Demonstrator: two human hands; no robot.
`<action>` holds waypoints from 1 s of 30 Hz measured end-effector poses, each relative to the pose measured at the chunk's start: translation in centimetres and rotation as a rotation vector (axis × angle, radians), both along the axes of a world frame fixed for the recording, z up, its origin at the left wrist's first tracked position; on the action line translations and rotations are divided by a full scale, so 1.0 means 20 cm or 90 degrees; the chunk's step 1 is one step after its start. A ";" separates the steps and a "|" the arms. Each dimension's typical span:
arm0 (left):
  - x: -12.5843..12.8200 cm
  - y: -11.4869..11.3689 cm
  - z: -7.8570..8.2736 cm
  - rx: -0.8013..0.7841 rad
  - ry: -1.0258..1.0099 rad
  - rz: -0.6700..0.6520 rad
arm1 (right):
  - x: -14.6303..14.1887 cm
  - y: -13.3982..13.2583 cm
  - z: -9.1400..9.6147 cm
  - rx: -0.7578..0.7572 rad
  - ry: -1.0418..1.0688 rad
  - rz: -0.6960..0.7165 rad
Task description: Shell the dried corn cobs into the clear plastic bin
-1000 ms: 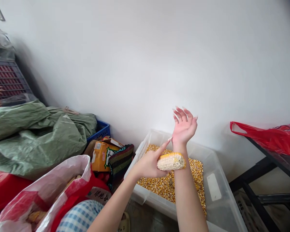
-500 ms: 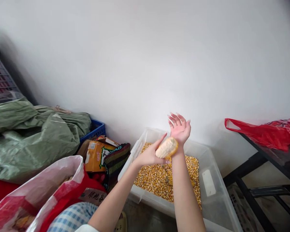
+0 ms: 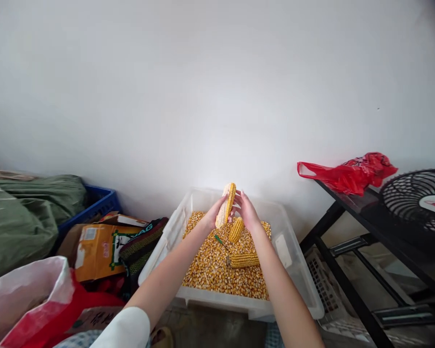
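Observation:
A partly shelled corn cob (image 3: pixel 226 205) stands nearly upright above the clear plastic bin (image 3: pixel 194 298). Its left side is bare and pale, while yellow kernels cover the right. My left hand (image 3: pixel 213 213) is closed round it from the left. From the right, the curled fingers of my right hand (image 3: pixel 247 210) are against the kernel side; the fingertips are partly hidden. Loose corn kernels (image 3: pixel 217 273) fill much of the bin's bottom. On them lie two cobs full of kernels, one short cob (image 3: pixel 236 230) just below my hands and another cob (image 3: pixel 244 260) lying sideways.
At left are a red-and-white sack (image 3: pixel 54 285), an orange carton (image 3: pixel 99 249), a black mesh bag (image 3: pixel 141 249) and a blue crate (image 3: pixel 101 203) under green cloth (image 3: pixel 39 212). A black table (image 3: pixel 362 208) at right bears a red plastic bag (image 3: pixel 355 171) and a fan (image 3: pixel 420 200).
My right hand has gone from open and raised beside the cob to curled against it. The cob has turned more upright. The view has swung right, bringing the fan in.

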State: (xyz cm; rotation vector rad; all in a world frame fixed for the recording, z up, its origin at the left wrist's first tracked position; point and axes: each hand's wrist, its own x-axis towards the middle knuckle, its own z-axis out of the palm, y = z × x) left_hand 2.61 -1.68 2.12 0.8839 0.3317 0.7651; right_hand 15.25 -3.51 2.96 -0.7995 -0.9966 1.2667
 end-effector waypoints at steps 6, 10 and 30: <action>-0.01 0.02 -0.12 0.022 0.074 -0.116 | 0.03 -0.03 -0.07 0.003 0.023 0.029; -0.01 -0.01 -0.15 0.015 0.122 -0.102 | 0.05 -0.08 -0.08 0.047 0.018 0.070; 0.03 -0.09 -0.20 0.270 0.329 0.126 | 0.05 -0.08 -0.19 0.008 0.016 0.004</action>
